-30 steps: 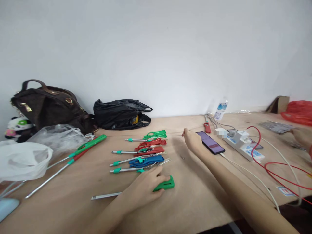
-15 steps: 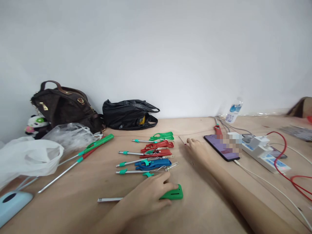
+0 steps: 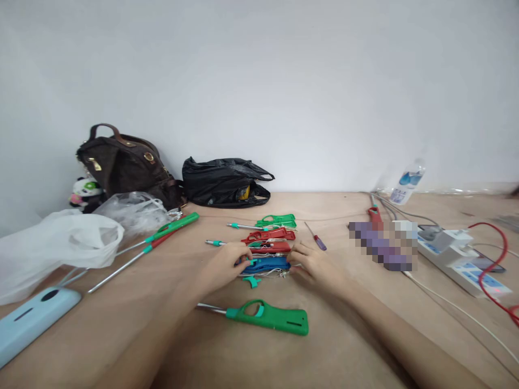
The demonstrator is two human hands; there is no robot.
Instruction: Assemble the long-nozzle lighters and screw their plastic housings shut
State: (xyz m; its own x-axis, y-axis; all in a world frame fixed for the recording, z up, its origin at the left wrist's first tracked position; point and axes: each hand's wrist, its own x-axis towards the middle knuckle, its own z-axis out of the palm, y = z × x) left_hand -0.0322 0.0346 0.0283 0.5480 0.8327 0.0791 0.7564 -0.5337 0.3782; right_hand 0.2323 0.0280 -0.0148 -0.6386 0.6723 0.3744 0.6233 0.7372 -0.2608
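Observation:
My left hand [image 3: 227, 263] and my right hand [image 3: 313, 265] both rest on the ends of a blue lighter body [image 3: 265, 265] that lies open with thin wires showing, the nearest one in a row of green [image 3: 278, 220] and red lighter bodies [image 3: 270, 241]. A finished green long-nozzle lighter [image 3: 267, 316] lies free on the table in front of my hands. A small screwdriver [image 3: 317, 238] with a red and purple handle lies just beyond my right hand.
A brown handbag [image 3: 125, 162], a black plastic bag [image 3: 227, 182] and clear and white plastic bags [image 3: 60, 243] stand at the back left. Long green and red lighters [image 3: 170, 229] lie left. A phone, power strip [image 3: 458, 251], red cable and water bottle [image 3: 405, 183] are right.
My left hand let go of the green lighter and moved forward to the blue lighter body. My right hand let the screwdriver lie and came back to the blue body. The view shifted left.

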